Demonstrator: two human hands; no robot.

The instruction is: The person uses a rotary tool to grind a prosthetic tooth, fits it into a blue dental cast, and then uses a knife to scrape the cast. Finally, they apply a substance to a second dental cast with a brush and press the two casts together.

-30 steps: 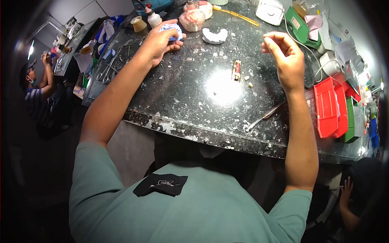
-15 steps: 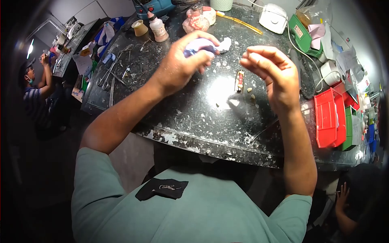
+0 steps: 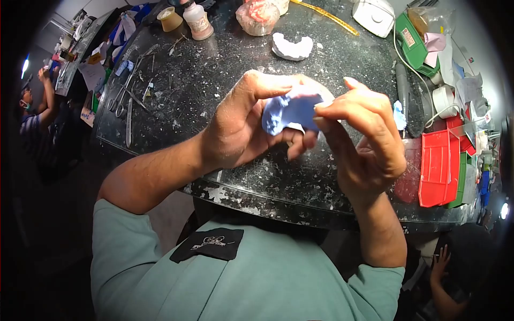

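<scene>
My left hand [image 3: 241,117] is closed around a blue dental impression mold [image 3: 297,112], curved and rough at its left end. It is held up over the bench, with the thumb on its upper edge and fingers beneath. My right hand [image 3: 369,139] is closed in a pinch at the mold's right edge. Its thumb and fingertips touch or nearly touch the blue material, and anything small between them is hidden. Beyond the hands, a white horseshoe-shaped plaster cast [image 3: 292,48] lies on the dark bench [image 3: 214,69].
Scissors [image 3: 120,107] and other metal tools lie at the left. A pink-stained bottle [image 3: 198,21], a beige cup [image 3: 169,20] and a pink lump [image 3: 258,17] stand at the back. Red bins [image 3: 436,168] and a cable are at the right. Other people sit at both sides.
Both hands have come together and lower, my left bringing the blue mold toward my right fingertips. The view has shifted; the white cast now shows fully, while the tooth strip and loose teeth are hidden.
</scene>
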